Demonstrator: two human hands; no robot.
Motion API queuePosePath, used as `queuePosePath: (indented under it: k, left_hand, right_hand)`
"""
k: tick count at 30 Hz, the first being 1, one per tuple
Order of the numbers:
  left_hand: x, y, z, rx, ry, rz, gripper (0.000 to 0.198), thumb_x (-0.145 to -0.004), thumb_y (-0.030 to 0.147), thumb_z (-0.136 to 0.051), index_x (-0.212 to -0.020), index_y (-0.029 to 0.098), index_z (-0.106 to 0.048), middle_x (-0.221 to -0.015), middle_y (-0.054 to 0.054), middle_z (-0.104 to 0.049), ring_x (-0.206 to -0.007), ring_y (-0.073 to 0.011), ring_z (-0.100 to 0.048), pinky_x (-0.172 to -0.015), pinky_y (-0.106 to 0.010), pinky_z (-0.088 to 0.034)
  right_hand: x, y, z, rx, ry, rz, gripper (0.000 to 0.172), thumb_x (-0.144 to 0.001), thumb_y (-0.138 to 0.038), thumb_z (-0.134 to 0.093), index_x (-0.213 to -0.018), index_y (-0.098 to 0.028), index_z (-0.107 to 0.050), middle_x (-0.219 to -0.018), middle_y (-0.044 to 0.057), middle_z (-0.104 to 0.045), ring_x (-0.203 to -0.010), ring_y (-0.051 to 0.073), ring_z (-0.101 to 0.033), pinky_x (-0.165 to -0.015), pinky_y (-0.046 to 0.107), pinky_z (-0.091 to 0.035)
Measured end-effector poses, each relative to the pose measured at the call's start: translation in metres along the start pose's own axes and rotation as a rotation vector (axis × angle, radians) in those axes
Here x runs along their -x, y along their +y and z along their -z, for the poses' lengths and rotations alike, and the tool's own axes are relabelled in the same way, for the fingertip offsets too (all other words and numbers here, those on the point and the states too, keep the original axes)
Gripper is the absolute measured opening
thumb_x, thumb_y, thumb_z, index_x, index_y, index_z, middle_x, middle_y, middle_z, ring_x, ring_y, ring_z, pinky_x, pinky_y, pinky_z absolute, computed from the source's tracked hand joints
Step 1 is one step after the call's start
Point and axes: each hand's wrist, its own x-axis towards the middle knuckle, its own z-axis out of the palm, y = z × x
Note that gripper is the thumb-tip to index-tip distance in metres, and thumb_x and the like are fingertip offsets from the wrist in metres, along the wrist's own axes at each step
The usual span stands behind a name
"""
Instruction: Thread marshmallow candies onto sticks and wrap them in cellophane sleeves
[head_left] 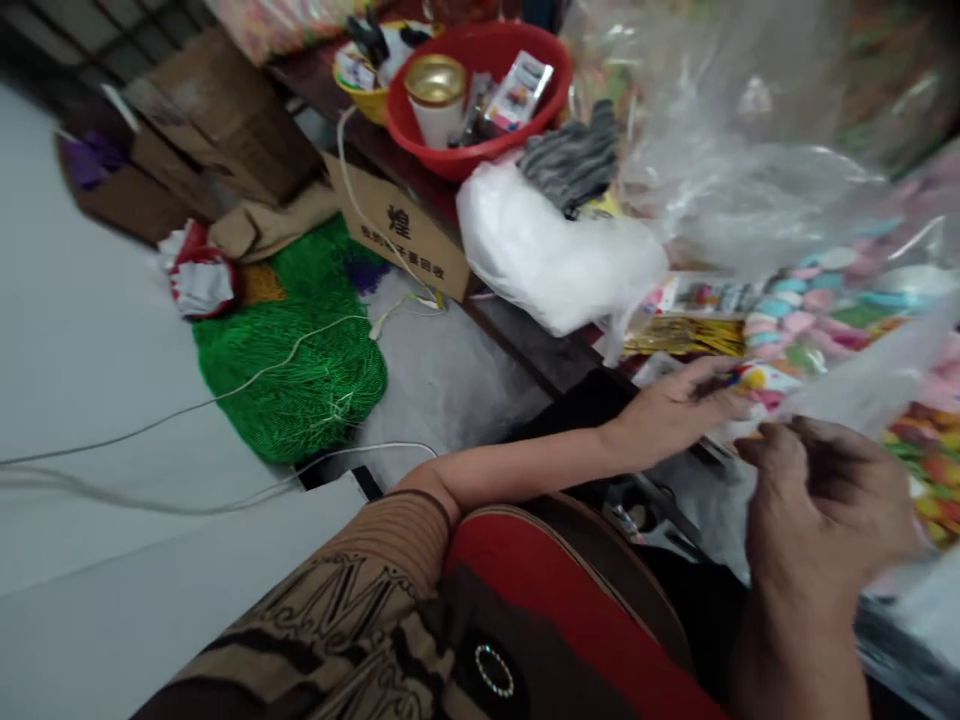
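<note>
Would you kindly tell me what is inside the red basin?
The red basin holds a gold-topped white container and a printed packet, with blurred dark items between them. What lies beneath these is covered.

Left arm [525, 462] stretched out to person's right, forearm bare, roughly level. Left hand [667, 415] extended, fingers forward, slightly bent. Right forearm [806, 640] rising from below; right hand [832, 500] raised, fingers curled, thumb up near index. Hands close together, right nearer body.
</note>
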Motion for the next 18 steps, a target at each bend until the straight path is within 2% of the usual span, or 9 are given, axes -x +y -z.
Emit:
queuePosePath:
  k: [2, 4, 6, 8, 11, 13, 15, 16, 18]
  left_hand:
    - [-0.001, 0.004, -0.001, 0.102, -0.048, 0.000, 0.047, -0.051, 0.040, -0.094, -0.087, 0.023, -0.070, -0.087, -0.002, -0.065, -0.084, -0.0160, -0.056, -0.093, -0.037, -0.048]
    - [-0.001, 0.004, -0.001, 0.111, -0.070, 0.049, 0.055, -0.046, 0.049, -0.094, -0.088, 0.022, -0.073, -0.087, -0.004, -0.066, -0.087, -0.0178, -0.057, -0.095, -0.039, -0.047]
    - [0.001, 0.002, -0.001, 0.096, -0.089, 0.099, 0.061, -0.046, 0.053, -0.093, -0.095, 0.021, -0.076, -0.089, -0.005, -0.067, -0.087, -0.0177, -0.057, -0.096, -0.040, -0.047]
    - [0.005, 0.001, -0.001, 0.082, -0.106, 0.147, 0.061, -0.050, 0.050, -0.092, -0.101, 0.021, -0.077, -0.090, -0.004, -0.068, -0.087, -0.0163, -0.058, -0.096, -0.038, -0.048]
    - [0.014, 0.006, -0.003, 0.099, -0.115, 0.194, 0.045, -0.058, 0.036, -0.091, -0.098, 0.021, -0.077, -0.084, -0.002, -0.066, -0.083, -0.0130, -0.059, -0.088, -0.030, -0.049]
    - [0.021, 0.012, -0.006, 0.069, -0.133, 0.198, 0.037, -0.066, 0.030, -0.088, -0.101, 0.025, -0.078, -0.077, 0.000, -0.062, -0.068, -0.0088, -0.054, -0.069, -0.024, -0.047]
    - [0.028, 0.020, -0.008, -0.033, -0.148, 0.230, 0.042, -0.076, 0.030, -0.080, -0.118, 0.029, -0.075, -0.074, 0.002, -0.060, -0.051, -0.0061, -0.041, -0.047, -0.023, -0.034]
    - [0.031, 0.023, -0.008, -0.091, -0.153, 0.258, 0.048, -0.080, 0.032, -0.076, -0.128, 0.030, -0.070, -0.076, 0.002, -0.061, -0.047, -0.0057, -0.035, -0.042, -0.024, -0.027]
    - [0.034, 0.028, -0.008, -0.193, -0.124, 0.260, 0.054, -0.085, 0.032, -0.070, -0.138, 0.027, -0.063, -0.083, 0.000, -0.065, -0.047, -0.0065, -0.039, -0.041, -0.024, -0.028]
  right_hand:
    - [0.009, -0.010, -0.001, -0.144, -0.114, -0.174, 0.041, -0.071, -0.055, -0.068, -0.098, -0.024, -0.069, -0.081, 0.007, -0.073, -0.069, 0.026, -0.070, -0.073, 0.047, -0.059]
    - [0.019, -0.014, -0.003, -0.172, -0.210, -0.282, 0.043, -0.066, -0.057, -0.071, -0.094, -0.025, -0.073, -0.086, 0.006, -0.075, -0.080, 0.028, -0.071, -0.085, 0.050, -0.058]
    - [0.027, -0.011, -0.006, -0.224, -0.217, -0.353, 0.042, -0.062, -0.058, -0.074, -0.088, -0.025, -0.076, -0.088, 0.005, -0.076, -0.085, 0.027, -0.071, -0.092, 0.049, -0.057]
    - [0.032, -0.004, -0.010, -0.314, -0.161, -0.392, 0.037, -0.062, -0.055, -0.079, -0.086, -0.027, -0.078, -0.089, 0.003, -0.077, -0.084, 0.025, -0.070, -0.095, 0.048, -0.056]
    - [0.034, 0.004, -0.013, -0.415, -0.074, -0.435, 0.032, -0.055, -0.051, -0.085, -0.078, -0.031, -0.078, -0.083, 0.005, -0.076, -0.072, 0.024, -0.069, -0.080, 0.049, -0.057]
    - [0.034, 0.002, -0.014, -0.495, -0.088, -0.467, 0.030, -0.049, -0.050, -0.087, -0.073, -0.033, -0.078, -0.079, 0.008, -0.074, -0.063, 0.024, -0.067, -0.066, 0.048, -0.055]
    - [0.034, -0.004, -0.015, -0.553, -0.143, -0.473, 0.029, -0.047, -0.049, -0.088, -0.068, -0.034, -0.077, -0.069, 0.009, -0.070, -0.055, 0.024, -0.064, -0.057, 0.047, -0.052]
    - [0.035, -0.006, -0.014, -0.561, -0.154, -0.463, 0.028, -0.046, -0.050, -0.088, -0.066, -0.034, -0.076, -0.064, 0.008, -0.066, -0.051, 0.024, -0.061, -0.054, 0.047, -0.050]
    - [0.037, -0.010, -0.013, -0.543, -0.124, -0.424, 0.027, -0.048, -0.053, -0.088, -0.063, -0.034, -0.075, -0.058, 0.007, -0.062, -0.049, 0.023, -0.057, -0.054, 0.048, -0.048]
